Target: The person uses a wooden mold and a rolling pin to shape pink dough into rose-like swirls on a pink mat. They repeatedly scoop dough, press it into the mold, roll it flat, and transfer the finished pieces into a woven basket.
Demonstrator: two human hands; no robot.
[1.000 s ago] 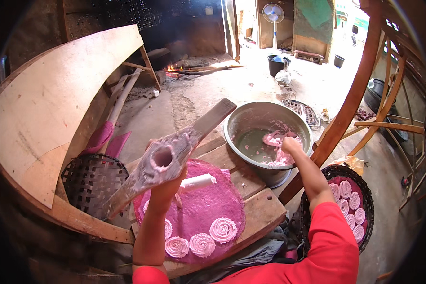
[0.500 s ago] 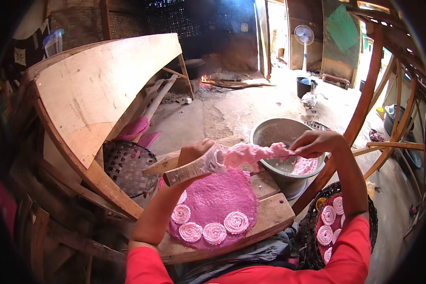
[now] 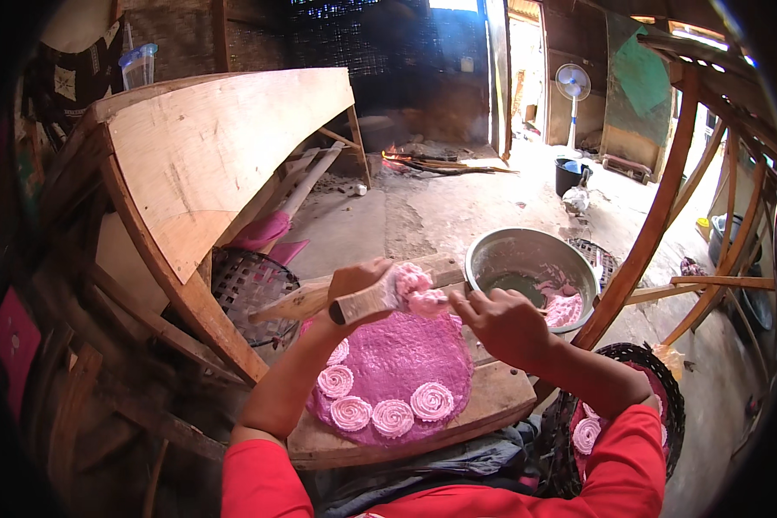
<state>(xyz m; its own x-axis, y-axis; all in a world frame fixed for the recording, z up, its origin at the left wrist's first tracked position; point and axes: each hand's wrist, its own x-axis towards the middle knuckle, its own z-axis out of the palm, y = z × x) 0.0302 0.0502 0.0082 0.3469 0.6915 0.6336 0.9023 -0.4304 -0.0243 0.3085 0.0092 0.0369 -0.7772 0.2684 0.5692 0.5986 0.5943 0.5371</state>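
Observation:
My left hand [image 3: 360, 276] is closed around a wooden tube [image 3: 364, 306], tilted with its open end to the right. Soft pink dough [image 3: 413, 278] bulges from that end. My right hand [image 3: 505, 319] pinches a thin tool, mostly hidden by my fingers, whose tip meets the dough at the tube's mouth. Below both hands lies a round magenta sheet [image 3: 397, 363] on a wooden board [image 3: 501, 393]. Several pale pink dough spirals [image 3: 393, 418] line its near and left edge. Beyond my right hand stands a grey basin [image 3: 535, 239], with more pink dough [image 3: 565, 311] inside.
At my right side is a dark woven basket [image 3: 678, 423] holding more spirals [image 3: 586, 436]. A slanted wooden panel [image 3: 224, 147] rises at left above another woven basket [image 3: 250, 281]. Curved wooden posts [image 3: 656, 224] stand at right. A small fire [image 3: 393, 156] burns at the back.
My right hand has come left and nearer, from beside the basin to the tube's mouth. The long strand of dough is now bunched at the tube's end. The view has shifted slightly.

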